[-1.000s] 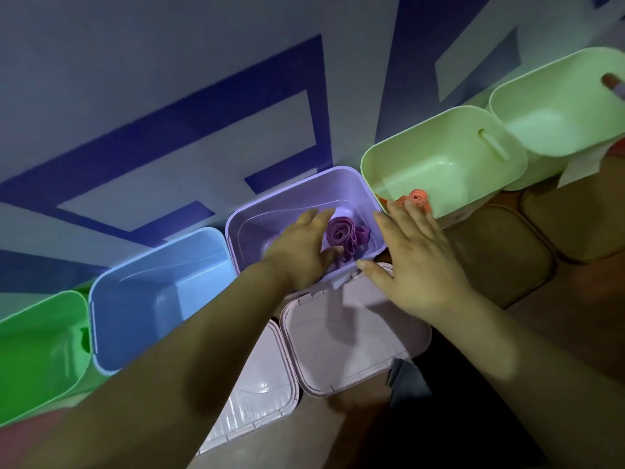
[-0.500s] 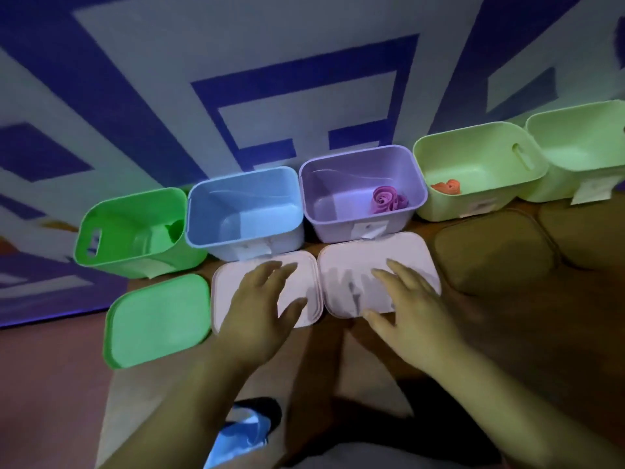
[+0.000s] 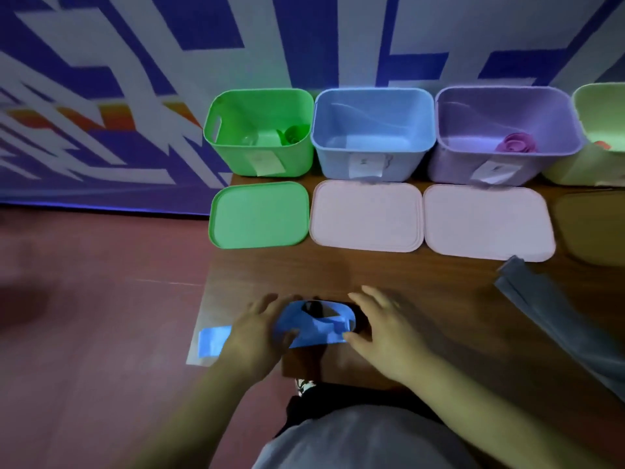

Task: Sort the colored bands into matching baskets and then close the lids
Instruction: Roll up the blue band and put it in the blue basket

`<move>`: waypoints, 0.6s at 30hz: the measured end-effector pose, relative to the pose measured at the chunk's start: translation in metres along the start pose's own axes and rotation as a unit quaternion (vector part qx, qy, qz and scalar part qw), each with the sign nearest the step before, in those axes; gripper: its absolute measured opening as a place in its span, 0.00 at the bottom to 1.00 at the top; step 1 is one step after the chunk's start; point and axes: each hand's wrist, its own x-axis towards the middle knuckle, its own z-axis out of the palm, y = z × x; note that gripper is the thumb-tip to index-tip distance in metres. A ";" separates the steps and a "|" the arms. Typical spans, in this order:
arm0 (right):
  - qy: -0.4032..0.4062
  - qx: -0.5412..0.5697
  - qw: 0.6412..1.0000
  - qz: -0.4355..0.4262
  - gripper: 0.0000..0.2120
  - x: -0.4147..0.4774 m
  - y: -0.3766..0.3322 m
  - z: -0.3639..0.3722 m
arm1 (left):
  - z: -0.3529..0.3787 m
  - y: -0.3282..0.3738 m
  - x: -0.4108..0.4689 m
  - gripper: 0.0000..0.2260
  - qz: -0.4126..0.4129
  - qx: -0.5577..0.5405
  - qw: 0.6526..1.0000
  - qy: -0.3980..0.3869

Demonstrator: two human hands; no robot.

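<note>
The wall (image 3: 135, 79) bears a bold angular pattern of deep blue and white, with an orange streak at the left. The table (image 3: 439, 299) is brown wood grain and the floor (image 3: 84, 299) is dull red. The green basket (image 3: 260, 164), blue basket (image 3: 372, 106) and lilac basket (image 3: 507, 103) each carry a white label; the pale green basket (image 3: 602, 103) shows an orange scrap (image 3: 601, 145). One green lid (image 3: 258, 214) lies beside two pale pink lids (image 3: 367, 214). The blue band (image 3: 314, 324) is bright blue, the purple band (image 3: 515, 143) magenta-tinged, and the grey band (image 3: 527, 292) slate.
</note>
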 end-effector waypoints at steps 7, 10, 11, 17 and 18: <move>0.093 -0.082 0.992 -0.017 0.26 -0.012 -0.031 0.049 | 0.004 -0.051 -0.017 0.29 -0.009 0.007 0.999 -0.043; 0.120 -0.090 0.989 -0.006 0.21 -0.010 -0.033 0.060 | 0.005 -0.063 -0.019 0.27 -0.009 0.040 0.998 -0.040; 0.135 -0.092 0.987 -0.004 0.19 -0.009 -0.033 0.062 | 0.005 -0.066 -0.018 0.26 -0.007 0.051 0.998 -0.039; 0.166 -0.082 0.983 0.000 0.15 -0.004 -0.028 0.067 | 0.004 -0.077 -0.012 0.21 0.007 0.032 0.999 -0.016; 0.164 -0.075 0.984 0.004 0.13 -0.003 -0.027 0.067 | 0.002 -0.077 -0.011 0.21 0.006 0.008 1.000 -0.017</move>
